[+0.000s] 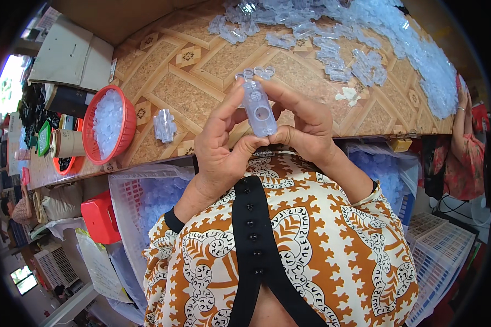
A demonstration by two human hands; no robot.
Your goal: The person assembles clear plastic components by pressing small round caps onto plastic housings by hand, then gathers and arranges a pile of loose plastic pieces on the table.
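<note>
Between my left hand [220, 131] and my right hand [305, 120] I hold a clear plastic case [260, 111] with a round hole, just over the table's near edge. The fingers and thumbs of both hands press on its sides and lower end. Right behind its top end, a row of small clear plastic rings [264, 72] sits on the table. Left of my hands lies a small cluster of clear plastic pieces [165, 125].
A red basket [130, 124] of whitish plastic pieces stands at the table's left. Clear plastic parts [360, 22] are heaped along the back and right. Crates [126, 191] of pieces sit below the near edge. Another person's arm [461, 120] reaches in at the far right.
</note>
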